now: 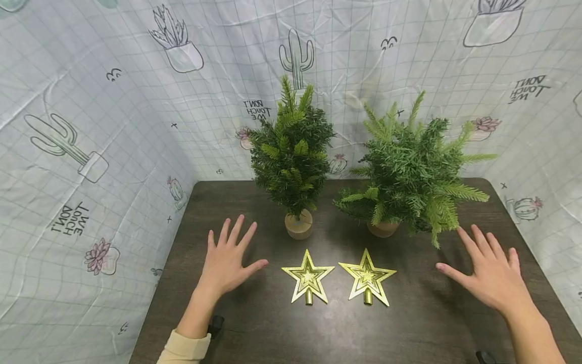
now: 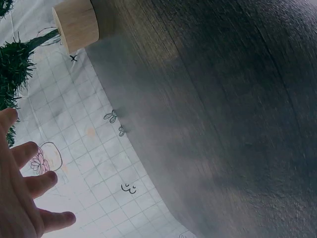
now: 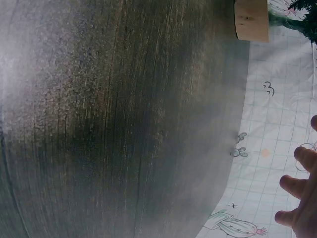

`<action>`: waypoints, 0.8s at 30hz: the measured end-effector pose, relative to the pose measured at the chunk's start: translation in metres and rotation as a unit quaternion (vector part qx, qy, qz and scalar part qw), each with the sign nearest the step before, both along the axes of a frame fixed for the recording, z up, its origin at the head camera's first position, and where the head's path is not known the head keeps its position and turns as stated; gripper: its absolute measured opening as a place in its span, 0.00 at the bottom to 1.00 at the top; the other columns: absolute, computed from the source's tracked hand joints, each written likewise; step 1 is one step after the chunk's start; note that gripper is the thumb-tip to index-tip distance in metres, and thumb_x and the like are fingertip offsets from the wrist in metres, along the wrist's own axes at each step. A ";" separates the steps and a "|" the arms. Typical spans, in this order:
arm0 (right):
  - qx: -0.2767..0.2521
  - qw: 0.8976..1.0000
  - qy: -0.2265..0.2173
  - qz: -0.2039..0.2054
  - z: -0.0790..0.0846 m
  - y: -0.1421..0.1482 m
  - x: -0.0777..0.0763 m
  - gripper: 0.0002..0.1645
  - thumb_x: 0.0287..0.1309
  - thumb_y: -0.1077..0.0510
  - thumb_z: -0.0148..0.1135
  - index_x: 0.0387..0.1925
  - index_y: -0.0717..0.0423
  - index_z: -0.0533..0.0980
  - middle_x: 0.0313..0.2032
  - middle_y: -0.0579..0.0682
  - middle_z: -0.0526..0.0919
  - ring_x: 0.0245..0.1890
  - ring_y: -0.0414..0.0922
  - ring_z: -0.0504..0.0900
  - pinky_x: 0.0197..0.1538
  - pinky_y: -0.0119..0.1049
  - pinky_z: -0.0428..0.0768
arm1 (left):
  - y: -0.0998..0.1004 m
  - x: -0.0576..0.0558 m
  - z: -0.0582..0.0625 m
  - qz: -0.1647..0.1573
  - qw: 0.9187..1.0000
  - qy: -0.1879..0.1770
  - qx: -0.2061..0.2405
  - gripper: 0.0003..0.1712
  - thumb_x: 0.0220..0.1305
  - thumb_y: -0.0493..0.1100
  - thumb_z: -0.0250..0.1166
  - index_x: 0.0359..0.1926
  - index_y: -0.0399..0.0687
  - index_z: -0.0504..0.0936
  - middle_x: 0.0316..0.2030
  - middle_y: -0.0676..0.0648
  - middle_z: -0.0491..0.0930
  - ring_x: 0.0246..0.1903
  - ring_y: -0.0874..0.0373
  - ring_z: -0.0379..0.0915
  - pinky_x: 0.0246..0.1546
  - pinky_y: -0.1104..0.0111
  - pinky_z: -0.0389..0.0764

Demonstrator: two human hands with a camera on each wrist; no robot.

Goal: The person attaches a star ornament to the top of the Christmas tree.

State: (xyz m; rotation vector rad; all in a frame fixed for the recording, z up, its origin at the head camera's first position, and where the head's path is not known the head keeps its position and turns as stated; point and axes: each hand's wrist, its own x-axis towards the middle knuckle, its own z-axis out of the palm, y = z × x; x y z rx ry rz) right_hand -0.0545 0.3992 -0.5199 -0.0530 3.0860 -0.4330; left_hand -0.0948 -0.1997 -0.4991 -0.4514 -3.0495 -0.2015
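Observation:
My left hand (image 1: 227, 265) is spread over the left part of the table with nothing in it, left of a gold star tree topper (image 1: 307, 278). On the other side my right hand (image 1: 493, 278) is spread too, holding nothing, its fingertips close to the lower branches of the fuller tree. A second gold star topper (image 1: 367, 278) lies beside the first, both with their sockets toward me. Behind them stand a slim small artificial Christmas tree (image 1: 293, 156) and a wider, bushier one (image 1: 414, 172), each on a round wooden base. The slim tree's wooden base (image 2: 77, 25) shows in the left wrist view.
The dark wood-grain table (image 1: 336, 333) has rounded back corners. A white grid-patterned curtain (image 1: 218, 126) with cactus drawings hangs around its back and sides, close behind both trees. A small black object (image 1: 215, 324) shows by the left wrist, another (image 1: 485, 357) by the right.

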 end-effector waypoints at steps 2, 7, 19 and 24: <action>-0.001 1.000 0.000 0.000 0.000 -0.001 0.001 0.66 0.63 0.26 0.63 0.86 0.40 0.36 0.85 0.59 0.32 0.83 0.70 0.34 0.68 0.85 0.31 | 0.000 0.000 0.000 -0.001 1.000 -0.003 0.001 0.57 0.61 0.82 0.59 0.84 0.68 0.53 0.86 0.48 0.44 0.84 0.37 0.43 0.74 0.25 0.50; -0.012 1.000 0.016 0.001 0.000 -0.004 0.003 0.66 0.63 0.28 0.65 0.86 0.42 0.38 0.85 0.59 0.36 0.83 0.69 0.37 0.71 0.82 0.30 | 0.002 -0.001 -0.001 -0.006 1.000 -0.001 0.000 0.56 0.63 0.82 0.57 0.84 0.69 0.51 0.86 0.50 0.43 0.84 0.38 0.42 0.75 0.28 0.51; -0.083 0.996 0.030 -0.003 -0.002 -0.026 0.010 0.60 0.60 0.34 0.73 0.83 0.49 0.54 0.79 0.67 0.59 0.63 0.78 0.67 0.54 0.76 0.63 | 0.012 0.002 0.001 0.001 0.997 0.054 0.048 0.48 0.69 0.75 0.58 0.82 0.64 0.59 0.81 0.46 0.60 0.68 0.41 0.72 0.63 0.44 0.76; -0.088 0.996 -0.013 0.009 -0.003 -0.044 0.012 0.59 0.61 0.31 0.70 0.81 0.56 0.57 0.75 0.71 0.62 0.55 0.66 0.79 0.43 0.67 0.76 | 0.019 0.001 0.007 0.016 0.991 0.080 0.104 0.44 0.70 0.72 0.59 0.80 0.65 0.63 0.77 0.49 0.68 0.59 0.44 0.80 0.35 0.58 0.82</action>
